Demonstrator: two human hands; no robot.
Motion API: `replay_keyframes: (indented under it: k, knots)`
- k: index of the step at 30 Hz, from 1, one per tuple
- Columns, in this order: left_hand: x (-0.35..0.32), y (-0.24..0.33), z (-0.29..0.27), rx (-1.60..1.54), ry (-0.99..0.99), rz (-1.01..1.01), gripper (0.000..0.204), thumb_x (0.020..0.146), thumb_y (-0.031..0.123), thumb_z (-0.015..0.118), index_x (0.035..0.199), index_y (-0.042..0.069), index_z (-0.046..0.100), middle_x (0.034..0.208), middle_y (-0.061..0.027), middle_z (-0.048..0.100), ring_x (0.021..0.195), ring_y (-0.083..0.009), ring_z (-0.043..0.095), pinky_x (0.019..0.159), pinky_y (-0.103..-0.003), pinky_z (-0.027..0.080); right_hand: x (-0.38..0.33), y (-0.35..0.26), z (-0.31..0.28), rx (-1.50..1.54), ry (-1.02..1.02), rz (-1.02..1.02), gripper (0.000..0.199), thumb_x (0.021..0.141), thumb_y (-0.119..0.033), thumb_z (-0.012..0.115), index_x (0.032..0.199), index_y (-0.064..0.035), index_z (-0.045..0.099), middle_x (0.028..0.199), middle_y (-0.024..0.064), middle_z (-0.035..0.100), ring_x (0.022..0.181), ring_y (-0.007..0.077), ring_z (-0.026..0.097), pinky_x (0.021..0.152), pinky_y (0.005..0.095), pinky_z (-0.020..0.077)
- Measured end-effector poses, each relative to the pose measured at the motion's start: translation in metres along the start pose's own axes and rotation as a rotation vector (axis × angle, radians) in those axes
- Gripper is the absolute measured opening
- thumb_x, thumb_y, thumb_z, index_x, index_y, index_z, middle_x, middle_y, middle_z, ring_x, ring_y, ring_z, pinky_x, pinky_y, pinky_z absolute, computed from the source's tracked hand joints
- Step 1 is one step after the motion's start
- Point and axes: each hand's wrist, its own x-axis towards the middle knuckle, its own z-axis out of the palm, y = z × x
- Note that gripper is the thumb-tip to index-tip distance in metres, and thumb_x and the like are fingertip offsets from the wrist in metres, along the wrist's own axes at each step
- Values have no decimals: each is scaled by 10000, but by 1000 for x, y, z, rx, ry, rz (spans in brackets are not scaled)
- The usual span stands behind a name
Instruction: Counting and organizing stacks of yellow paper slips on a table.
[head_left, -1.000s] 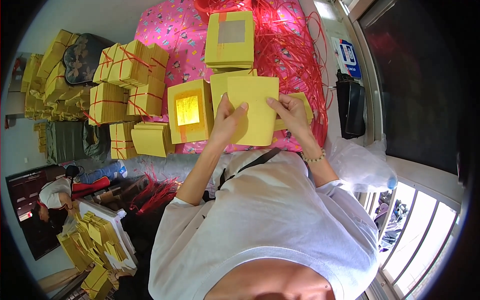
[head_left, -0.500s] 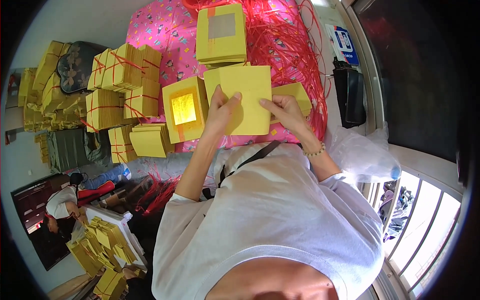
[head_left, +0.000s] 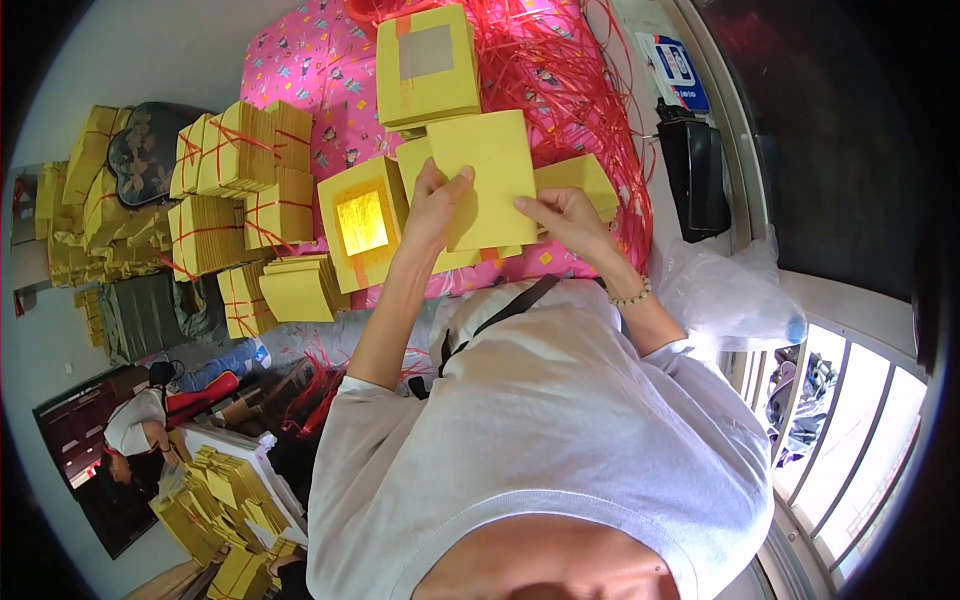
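Note:
A plain yellow paper sheet [head_left: 488, 150] is held up between my two hands. My left hand [head_left: 440, 205] pinches its left side, thumb on top. At the right edge my right hand [head_left: 572, 222] grips it with thumb and curled fingers. Under it more yellow paper [head_left: 478, 258] shows at the left and below. Just left of my left hand lies a yellow paper stack [head_left: 334, 197] with a gold foil square [head_left: 362, 223]. Beyond the sheet is a thicker stack [head_left: 430, 105] bearing a dull grey square [head_left: 426, 52]. More yellow paper [head_left: 590, 180] lies partly behind my right hand.
Red plastic strips [head_left: 570, 90] cover the right of the pink patterned cloth [head_left: 345, 95]. Tied yellow bundles [head_left: 235, 150] are piled at the left. A black case [head_left: 692, 180] and clear plastic bag [head_left: 730, 300] sit at right. A co-worker [head_left: 135, 425] is at lower left.
The held sheet has shifted upward, and yellow paper now shows beneath its left and lower edges. Both hands keep their hold. The whole view has shifted slightly.

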Motion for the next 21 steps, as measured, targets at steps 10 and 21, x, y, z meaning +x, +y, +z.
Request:
replay_keyframes:
  k: [10, 21]
  knots:
    - [0, 12, 9, 143, 39, 139, 301, 884, 88, 576, 1160, 26, 475, 1043, -60, 599, 921, -135, 572, 774, -281, 465, -7, 35, -4, -13, 7, -37, 250, 893, -242, 621, 963, -4, 651, 779, 12, 635, 655, 55, 591, 560, 184, 484]
    - [52, -1, 27, 323, -493, -7, 397, 838, 130, 640, 1183, 6, 487, 1042, -68, 602, 914, -138, 583, 777, -272, 475, 6, 21, -52, 88, 242, -155, 301, 866, -192, 638, 1117, -48, 555, 896, 30, 616, 746, 88, 613, 583, 204, 518]
